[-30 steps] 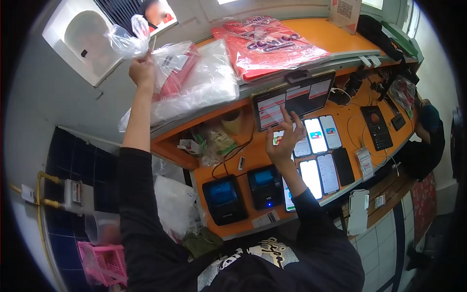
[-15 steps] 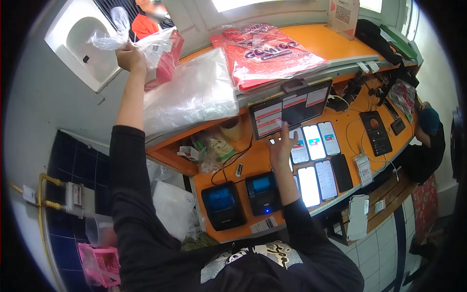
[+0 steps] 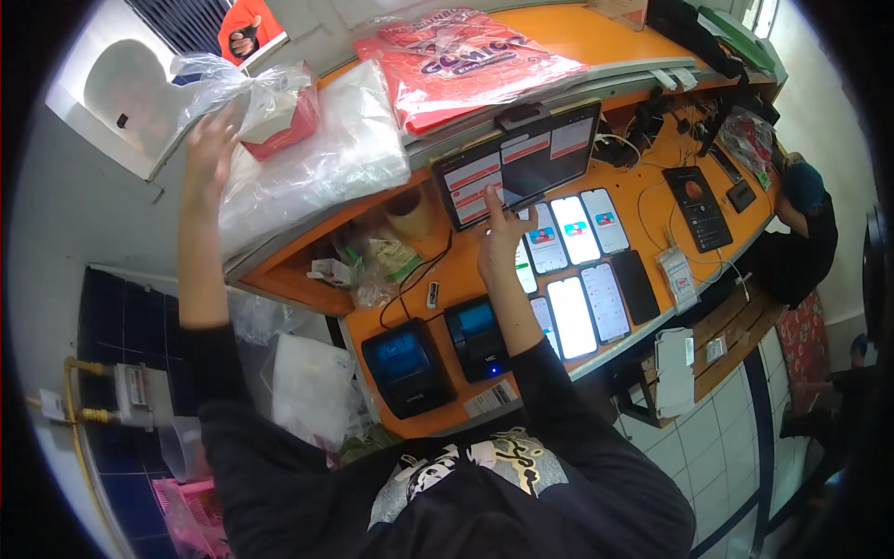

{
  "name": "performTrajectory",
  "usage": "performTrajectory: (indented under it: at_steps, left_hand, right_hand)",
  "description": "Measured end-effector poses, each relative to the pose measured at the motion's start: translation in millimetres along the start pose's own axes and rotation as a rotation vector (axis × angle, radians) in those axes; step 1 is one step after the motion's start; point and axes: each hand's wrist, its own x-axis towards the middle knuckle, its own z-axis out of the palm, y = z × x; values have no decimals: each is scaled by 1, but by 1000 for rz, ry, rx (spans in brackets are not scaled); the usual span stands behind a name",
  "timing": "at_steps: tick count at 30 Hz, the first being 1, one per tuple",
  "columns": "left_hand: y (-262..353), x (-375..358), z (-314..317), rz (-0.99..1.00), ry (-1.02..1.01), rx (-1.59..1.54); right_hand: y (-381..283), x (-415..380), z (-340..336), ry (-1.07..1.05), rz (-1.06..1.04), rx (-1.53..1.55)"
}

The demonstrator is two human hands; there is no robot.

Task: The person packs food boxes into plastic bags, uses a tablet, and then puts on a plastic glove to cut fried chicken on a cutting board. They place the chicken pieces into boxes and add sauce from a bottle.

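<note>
My left hand point(image 3: 212, 149), blurred by motion, is off the knot of a clear plastic bag, its fingers loosely stretched out. The bag holds a red and white box point(image 3: 279, 116) and rests on the counter by the window, at the edge of a stack of clear plastic bags point(image 3: 321, 172). My right hand point(image 3: 503, 238) points its index finger at the screen of a tablet point(image 3: 521, 168), apparently touching it. The tablet stands tilted and shows red and white panels. Several smartphones point(image 3: 573, 228) lie in rows just right of my right hand.
Two black receipt printers, one larger point(image 3: 407, 368) and one smaller point(image 3: 473, 337), stand on the orange desk. Red packaged bags point(image 3: 475, 61) lie on the upper counter. Another tablet point(image 3: 698, 205) lies to the right, near a person point(image 3: 805, 233). Someone in orange point(image 3: 251, 28) is outside the window.
The bagged box has come down onto the counter, and my left hand has let go of its knot. My right index finger has reached the tablet screen. The view has shifted slightly.
</note>
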Motion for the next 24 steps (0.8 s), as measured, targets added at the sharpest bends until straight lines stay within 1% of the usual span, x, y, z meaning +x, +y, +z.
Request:
performTrajectory:
  at_steps: [2, 4, 6, 8, 10, 11, 12, 13, 14, 15, 16, 17, 19, 20, 22, 24]
  left_hand:
    - [9, -63, -25, 157, -68, 116]
    - [20, -132, -44, 235, -87, 291]
    - [21, -185, -72, 214, -55, 320]
    - [18, -229, -98, 154, 23, 296]
    - [5, -263, -135, 123, 146, 242]
    - [0, -281, -146, 121, 160, 242]
    - [-4, -298, -157, 101, 280, 246]
    - [-8, -314, -165, 81, 400, 248]
    - [-11, -328, -173, 80, 412, 247]
    - [-14, -341, -181, 94, 495, 231]
    - [-17, -353, -187, 107, 576, 215]
    - [-21, -362, -193, 107, 585, 214]
    - [-26, -376, -205, 213, 672, 196]
    - [-26, -382, -210, 211, 675, 195]
    - [-27, -391, -216, 240, 748, 232]
    - [-22, -401, -214, 254, 755, 223]
  right_hand:
    - [2, 5, 3, 29, 5, -1]
    - [4, 10, 5, 57, 9, -1]
    - [9, 13, 5, 75, -28, 24]
    - [12, 17, 6, 86, -41, 5]
    - [15, 20, 7, 89, -50, -14]
    - [16, 22, 7, 99, -57, -21]
    - [16, 22, 6, 110, -64, -28]
    - [14, 18, 7, 99, -59, -33]
    - [11, 14, 6, 76, -62, 30]
    - [9, 11, 6, 55, -65, 94]
    - [13, 14, 1, 63, -60, 72]
    - [9, 10, 2, 56, -56, 69]
    - [1, 2, 3, 21, 2, 43]
    - [6, 5, 1, 35, -12, 35]
    - [6, 5, 0, 39, -10, 32]
    - [6, 5, -1, 41, -7, 27]
